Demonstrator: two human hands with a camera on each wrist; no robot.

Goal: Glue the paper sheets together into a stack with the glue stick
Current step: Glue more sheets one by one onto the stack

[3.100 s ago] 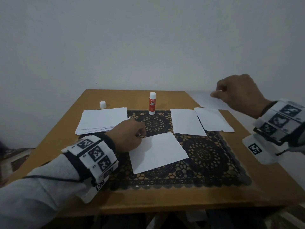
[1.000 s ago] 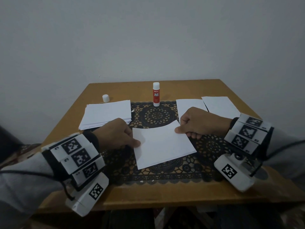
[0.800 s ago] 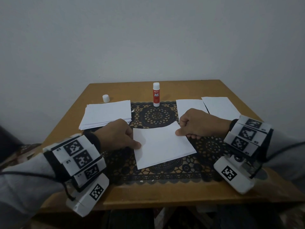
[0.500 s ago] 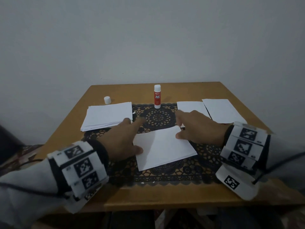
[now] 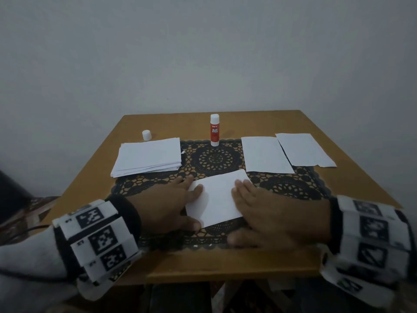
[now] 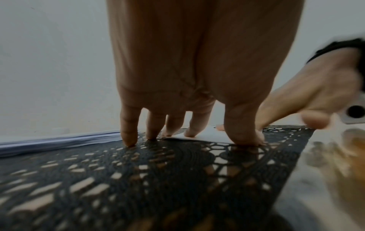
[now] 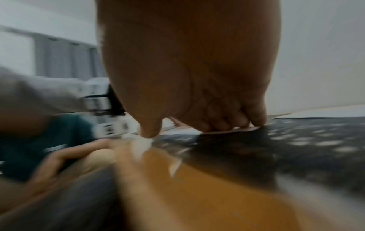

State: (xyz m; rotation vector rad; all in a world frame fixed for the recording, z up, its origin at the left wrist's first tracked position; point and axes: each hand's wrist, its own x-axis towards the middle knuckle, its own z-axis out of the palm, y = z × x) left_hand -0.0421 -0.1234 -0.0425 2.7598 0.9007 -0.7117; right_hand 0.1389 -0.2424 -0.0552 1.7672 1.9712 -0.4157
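Observation:
A white paper sheet [image 5: 216,196] lies on the black lace mat [image 5: 214,158] in front of me. My left hand [image 5: 180,199] lies flat with straight fingers on the sheet's left edge [image 6: 207,134]. My right hand [image 5: 255,204] presses flat on its right side, fingers straight [image 7: 227,125]. A thick paper stack [image 5: 149,157] sits at the back left. Two single sheets [image 5: 265,154] [image 5: 302,149] lie at the back right. The red and white glue stick [image 5: 214,129] stands upright, uncapped, at the mat's far edge. Its white cap [image 5: 146,135] stands near the stack.
The wooden table [image 5: 225,265] stands against a plain grey wall. Its front edge runs just below my wrists. The right wrist view is blurred.
Both hands have gone from pinching the sheet's edges with curled fingers to lying flat on it, and have slid toward me. The sheet has barely shifted.

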